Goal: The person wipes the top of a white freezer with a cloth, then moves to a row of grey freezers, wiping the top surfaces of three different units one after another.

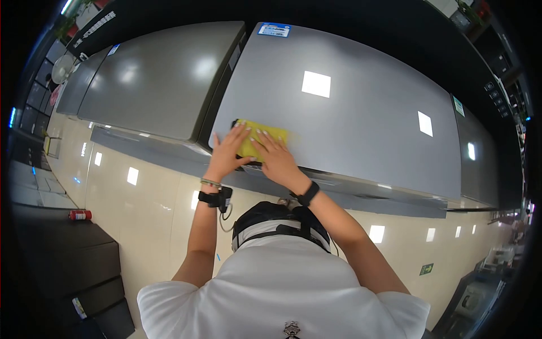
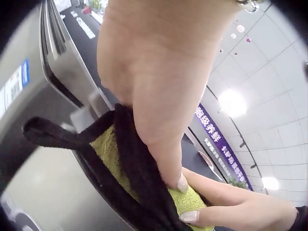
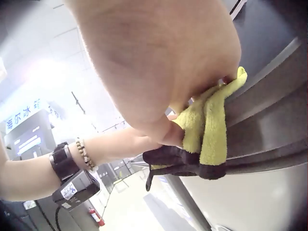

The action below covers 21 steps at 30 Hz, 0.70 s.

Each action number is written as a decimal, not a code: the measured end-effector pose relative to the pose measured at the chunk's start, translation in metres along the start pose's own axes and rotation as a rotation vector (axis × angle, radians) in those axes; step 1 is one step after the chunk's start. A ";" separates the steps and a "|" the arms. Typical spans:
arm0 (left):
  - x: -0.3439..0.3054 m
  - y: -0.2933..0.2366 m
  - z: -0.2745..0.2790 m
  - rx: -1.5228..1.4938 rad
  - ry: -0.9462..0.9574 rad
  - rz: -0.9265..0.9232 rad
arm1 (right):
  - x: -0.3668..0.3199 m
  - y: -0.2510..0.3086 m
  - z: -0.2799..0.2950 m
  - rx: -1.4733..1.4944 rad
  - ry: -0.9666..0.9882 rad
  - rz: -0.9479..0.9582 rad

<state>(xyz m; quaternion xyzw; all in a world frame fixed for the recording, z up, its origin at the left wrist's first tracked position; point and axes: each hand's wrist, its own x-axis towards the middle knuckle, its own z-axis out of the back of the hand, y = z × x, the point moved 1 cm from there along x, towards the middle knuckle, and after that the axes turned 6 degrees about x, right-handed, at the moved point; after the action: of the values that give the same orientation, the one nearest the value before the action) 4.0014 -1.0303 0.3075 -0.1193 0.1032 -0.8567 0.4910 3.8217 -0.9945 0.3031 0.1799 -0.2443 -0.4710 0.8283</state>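
A yellow-green cloth (image 1: 247,148) with black trim lies at the front left edge of a large appliance's smooth grey panel (image 1: 350,124). My left hand (image 1: 227,153) presses the cloth's left part, fingers extended. Beside it, my right hand (image 1: 279,163) rests on the right part with fingers spread. In the left wrist view, the left thumb (image 2: 163,159) lies along the cloth and a black loop (image 2: 45,132) sticks out. The right wrist view shows folded cloth (image 3: 214,130) hanging over the edge below the right hand (image 3: 163,62); its fingertips are mostly hidden there.
Another grey appliance (image 1: 152,79) stands to the left across a dark gap, and a darker one (image 1: 480,152) to the right. Blue-and-white labels (image 1: 274,30) sit on panel corners. Below is a shiny tiled floor (image 1: 158,198). A red fire extinguisher (image 1: 80,214) stands at far left.
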 end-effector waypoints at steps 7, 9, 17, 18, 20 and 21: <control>-0.032 0.082 0.002 0.161 -0.045 0.257 | 0.065 0.024 -0.062 -0.033 -0.035 0.208; -0.033 0.086 -0.004 0.288 -0.048 0.273 | 0.065 0.027 -0.063 -0.032 -0.036 0.209; -0.034 0.032 -0.006 0.375 -0.178 0.346 | 0.034 0.020 -0.057 -0.133 -0.105 0.185; -0.029 0.023 -0.004 0.429 -0.168 0.292 | 0.026 0.018 -0.052 -0.136 -0.107 0.183; -0.020 0.003 -0.008 0.492 -0.112 0.203 | 0.008 0.011 -0.040 -0.150 -0.120 0.158; -0.015 -0.005 -0.011 0.453 -0.069 0.157 | -0.001 0.007 -0.032 -0.149 -0.105 0.140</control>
<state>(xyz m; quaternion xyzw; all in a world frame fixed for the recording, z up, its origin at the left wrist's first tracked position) 4.0010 -1.0143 0.2969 -0.0268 -0.0995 -0.8126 0.5737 3.8441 -0.9877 0.2808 0.0753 -0.2635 -0.4378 0.8563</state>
